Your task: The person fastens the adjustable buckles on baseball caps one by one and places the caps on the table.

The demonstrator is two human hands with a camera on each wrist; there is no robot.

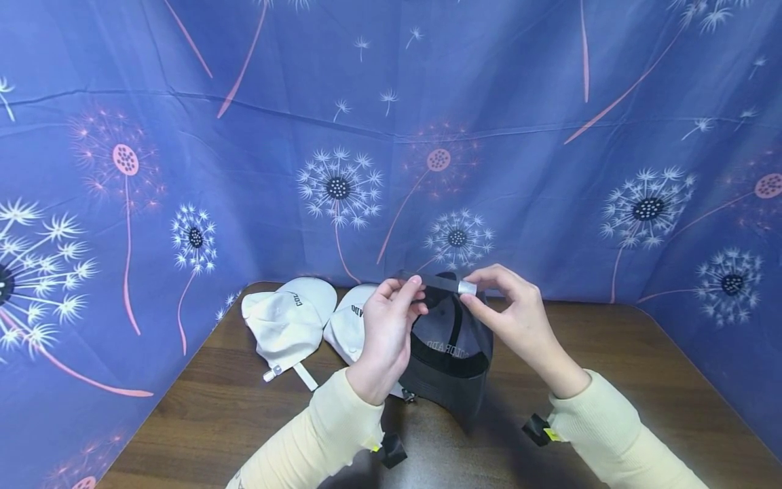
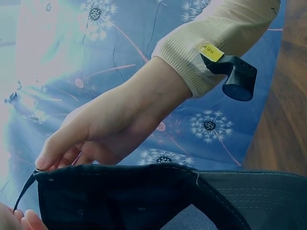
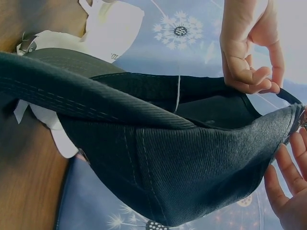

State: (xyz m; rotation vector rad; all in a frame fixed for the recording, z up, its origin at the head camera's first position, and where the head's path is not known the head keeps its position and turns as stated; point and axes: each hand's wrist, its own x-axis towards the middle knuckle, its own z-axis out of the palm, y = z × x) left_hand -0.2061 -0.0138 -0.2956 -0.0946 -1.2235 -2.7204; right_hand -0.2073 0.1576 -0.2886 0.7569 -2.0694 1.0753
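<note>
A dark grey baseball cap (image 1: 449, 370) hangs above the table between both hands, its brim pointing down and its inside facing the head camera. My left hand (image 1: 387, 336) pinches one end of the cap's back strap (image 1: 440, 280) between thumb and fingers. On the other side, my right hand (image 1: 519, 312) pinches the silvery buckle (image 1: 467, 288) on that strap. The right wrist view shows the cap's outside (image 3: 201, 167), with the right fingers (image 3: 288, 167) at its back edge. Over the opening, the strap runs between the two hands.
Two white caps (image 1: 284, 329) (image 1: 345, 329) lie at the back left of the brown wooden table (image 1: 599, 367), the second partly hidden behind the left hand. A blue cloth (image 1: 391, 122) with dandelion prints hangs around the table's back and sides.
</note>
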